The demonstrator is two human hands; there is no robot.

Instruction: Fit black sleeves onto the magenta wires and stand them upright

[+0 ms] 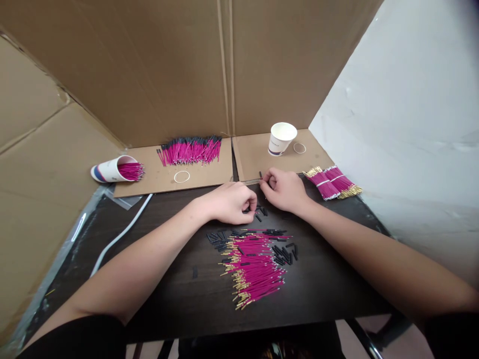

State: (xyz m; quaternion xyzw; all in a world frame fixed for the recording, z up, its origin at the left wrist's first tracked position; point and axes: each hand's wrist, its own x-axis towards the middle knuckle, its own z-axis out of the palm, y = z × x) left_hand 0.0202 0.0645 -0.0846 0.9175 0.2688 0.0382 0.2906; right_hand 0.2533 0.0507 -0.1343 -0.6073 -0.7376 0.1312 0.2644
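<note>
My left hand (235,203) is closed, its fingertips low over a few loose black sleeves (262,211); what they pinch is hidden. Just right of it, my right hand (283,189) pinches a thin wire with a black sleeve (261,175) poking up past the fingertips; most of that wire is covered by the fingers. Below both hands lies a wide pile of magenta wires (258,264) with gold ends at the left and silver ends at the right. Short black sleeves (284,255) are scattered on and around this pile.
On cardboard at the back lie many black-capped magenta wires (190,151) and a rubber band (181,177). A tipped paper cup (108,171) holds wires at left. An upright paper cup (281,139), another band (299,148) and banded wire bundles (329,183) are at right. Cardboard walls surround.
</note>
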